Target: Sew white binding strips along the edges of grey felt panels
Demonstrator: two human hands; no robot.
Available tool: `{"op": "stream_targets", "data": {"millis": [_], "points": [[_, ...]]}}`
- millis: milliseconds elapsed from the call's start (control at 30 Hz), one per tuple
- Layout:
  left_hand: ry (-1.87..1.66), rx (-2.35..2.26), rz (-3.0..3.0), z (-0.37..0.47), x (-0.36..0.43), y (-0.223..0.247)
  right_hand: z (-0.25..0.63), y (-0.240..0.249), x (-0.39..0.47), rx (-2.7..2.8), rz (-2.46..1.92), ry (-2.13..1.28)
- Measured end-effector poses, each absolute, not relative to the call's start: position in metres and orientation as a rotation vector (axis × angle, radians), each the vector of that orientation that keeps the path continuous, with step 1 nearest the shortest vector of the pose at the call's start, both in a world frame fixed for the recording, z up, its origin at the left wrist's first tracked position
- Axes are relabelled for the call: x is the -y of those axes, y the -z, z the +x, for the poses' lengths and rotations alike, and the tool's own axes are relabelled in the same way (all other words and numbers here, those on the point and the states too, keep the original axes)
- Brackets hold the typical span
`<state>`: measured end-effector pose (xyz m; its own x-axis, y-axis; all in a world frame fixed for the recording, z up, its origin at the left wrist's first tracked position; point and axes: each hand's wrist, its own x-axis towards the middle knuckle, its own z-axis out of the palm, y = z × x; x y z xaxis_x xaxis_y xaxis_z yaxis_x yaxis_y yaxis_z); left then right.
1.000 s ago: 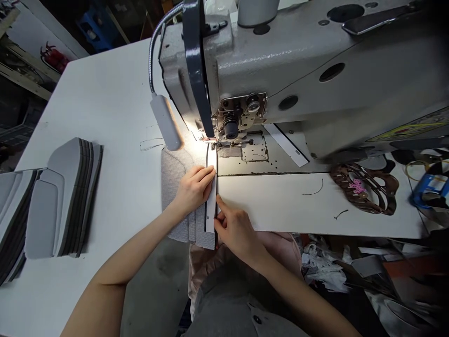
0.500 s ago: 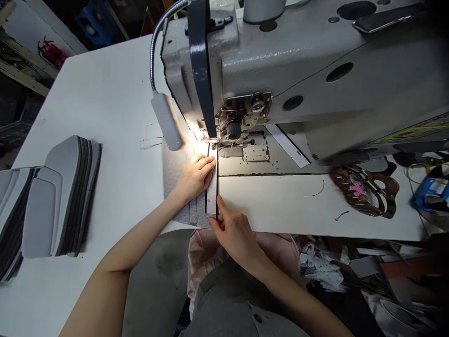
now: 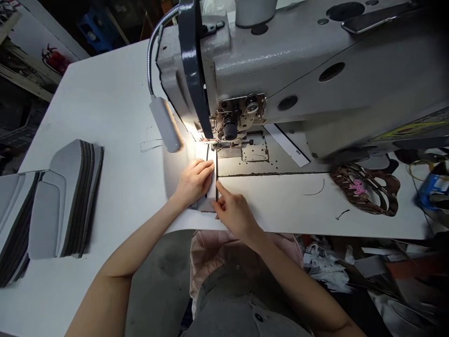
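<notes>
A grey fabric piece (image 3: pixel 171 171) lies under the lit needle area of a sewing machine (image 3: pixel 266 65). Along its right side runs a white strip with dark edges (image 3: pixel 212 185), its far end at the presser foot. My left hand (image 3: pixel 195 182) rests on the fabric, its bent fingers held together against the strip. At the near end, my right hand (image 3: pixel 234 213) pinches the edge of the fabric and strip, with the index finger along the right side. The fingertips' exact hold underneath is hidden.
Stacked grey padded panels (image 3: pixel 66 201) stand at the left of the table. A lamp (image 3: pixel 166 124) hangs beside the needle. Another white strip (image 3: pixel 287 145) lies on the machine bed. A brown hair clip (image 3: pixel 365 189) and loose threads are at the right.
The fabric and strip have moved away from me under the machine, so less shows at the near end. My right hand has moved slightly forward with them; the left stays nearly in place.
</notes>
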<state>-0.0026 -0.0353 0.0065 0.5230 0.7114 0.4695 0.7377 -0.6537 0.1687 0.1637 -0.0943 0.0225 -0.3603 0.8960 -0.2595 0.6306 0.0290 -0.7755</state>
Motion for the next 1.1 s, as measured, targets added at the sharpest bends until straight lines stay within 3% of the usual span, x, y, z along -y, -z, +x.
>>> {"op": "stream_targets", "data": {"millis": [133, 367, 1100], "points": [[0.798, 1.325, -2.699, -0.003, 0.037, -0.006, 0.171, -0.016, 0.098, 2.122, -1.543, -0.867], [0.868, 1.304, -2.784, -0.009, 0.074, -0.009, 0.191, -0.002, 0.119, 2.297, -1.128, -0.276], [0.800, 0.962, -2.946, -0.024, 0.082, -0.013, 0.188, -0.004, 0.114, 2.506, -1.119, -0.121]]}}
